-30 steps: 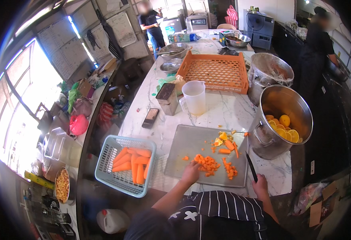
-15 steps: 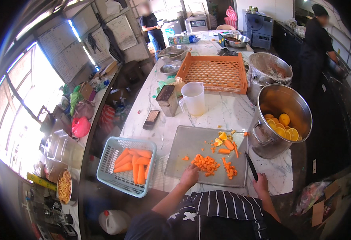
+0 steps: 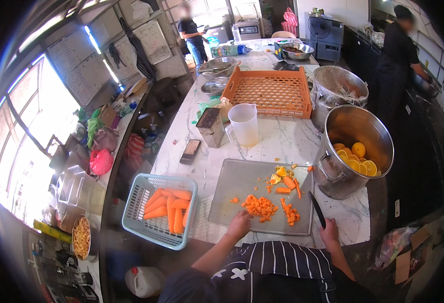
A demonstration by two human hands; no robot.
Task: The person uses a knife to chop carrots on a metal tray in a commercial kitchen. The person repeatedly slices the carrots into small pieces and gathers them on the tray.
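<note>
My right hand [image 3: 329, 234] grips a knife [image 3: 318, 210] with a dark blade, which points away from me along the right edge of the grey cutting board [image 3: 224, 197]. My left hand [image 3: 239, 226] rests at the board's near edge with fingers curled, beside the pile of diced carrot [image 3: 260, 209]; whatever is in the fingers is hidden. A smaller heap of carrot bits [image 3: 290, 212] lies to the right. Farther up the board are carrot pieces [image 3: 288, 184] and orange wedges [image 3: 281, 172]. Left of the board, a light blue basket [image 3: 194, 202] holds several peeled carrots [image 3: 170, 206].
A tall steel pot [image 3: 328, 174] with orange halves stands to the board's right. Beyond the board are a plastic jug [image 3: 243, 126], a metal tin [image 3: 211, 127], a phone [image 3: 190, 152] and an orange crate [image 3: 267, 112]. Two people work farther back.
The view has shifted very slightly. Both my hands, the knife and the carrots stay where they were.
</note>
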